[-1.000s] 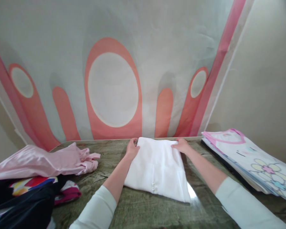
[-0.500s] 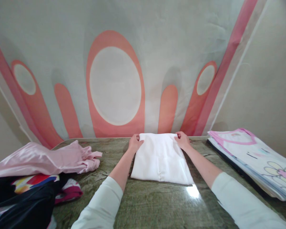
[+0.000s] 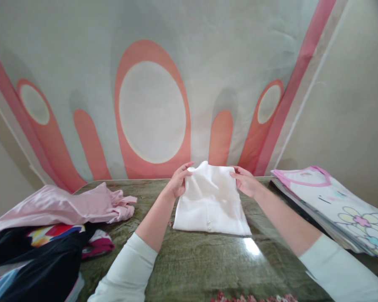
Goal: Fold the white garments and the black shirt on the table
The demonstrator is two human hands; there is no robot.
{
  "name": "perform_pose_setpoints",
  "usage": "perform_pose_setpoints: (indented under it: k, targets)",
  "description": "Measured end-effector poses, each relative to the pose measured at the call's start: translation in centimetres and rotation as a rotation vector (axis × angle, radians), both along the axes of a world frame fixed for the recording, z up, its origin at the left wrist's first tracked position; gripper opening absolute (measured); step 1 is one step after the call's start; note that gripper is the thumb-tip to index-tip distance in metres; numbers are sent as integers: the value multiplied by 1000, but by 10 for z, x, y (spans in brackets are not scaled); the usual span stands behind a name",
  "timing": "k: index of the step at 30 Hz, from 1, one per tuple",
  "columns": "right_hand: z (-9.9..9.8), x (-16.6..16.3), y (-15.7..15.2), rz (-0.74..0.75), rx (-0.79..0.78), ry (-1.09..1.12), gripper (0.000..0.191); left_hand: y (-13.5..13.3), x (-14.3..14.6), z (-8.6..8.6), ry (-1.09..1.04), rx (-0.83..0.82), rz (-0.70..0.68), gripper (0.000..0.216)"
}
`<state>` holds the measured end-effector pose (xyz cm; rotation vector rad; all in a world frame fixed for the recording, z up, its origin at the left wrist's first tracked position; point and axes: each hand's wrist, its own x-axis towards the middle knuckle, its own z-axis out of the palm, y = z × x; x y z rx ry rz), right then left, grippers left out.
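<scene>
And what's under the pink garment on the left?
Beneath the pink garment, dark cloth, a red-and-yellow print and a magenta-patterned piece show. The garment hides whatever lies farther under it.

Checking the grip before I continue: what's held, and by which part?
A white garment, by its far corners: left hand at one, right hand at the other.

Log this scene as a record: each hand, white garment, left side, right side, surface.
Left hand: grips white garment, far left corner
Right hand: grips its far right corner
White garment: far edge held up, near edge lower
Left side: pink garment over dark clothes
Right side: stack, flower print on top
Surface: table, glare patch
</scene>
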<state>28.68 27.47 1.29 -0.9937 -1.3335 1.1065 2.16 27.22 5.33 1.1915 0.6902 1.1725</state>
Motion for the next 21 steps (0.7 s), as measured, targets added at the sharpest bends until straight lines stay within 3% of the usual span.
perform_pose_setpoints:
  k: [5,7,11,13,14,16,18,21]
  targets:
    - [58,13,-85,251,15,128,31,-67,-21,50,32,96,-152,61]
    - [75,19,-128,382,9,65,29,-99,-33,61,41,122,-316,60]
    - [98,21,-208,973,-58,-140,31,-151,-51,74,189,156,-1036,62]
    - [103,18,-232,1232,-72,-347,41,-165,-54,77,356,140,-1271,67]
    - [104,15,-238,1274,-67,-459,45,-168,-54,76,443,126,-1277,68]
    - [98,10,-235,1166,-39,-664,44,-166,-52,66,610,115,-1104,64]
    - [81,6,-215,883,7,-810,39,-155,-46,44,775,173,-810,56]
    - [35,-2,-166,408,83,-909,44,-132,-32,-5,1095,396,-301,50]
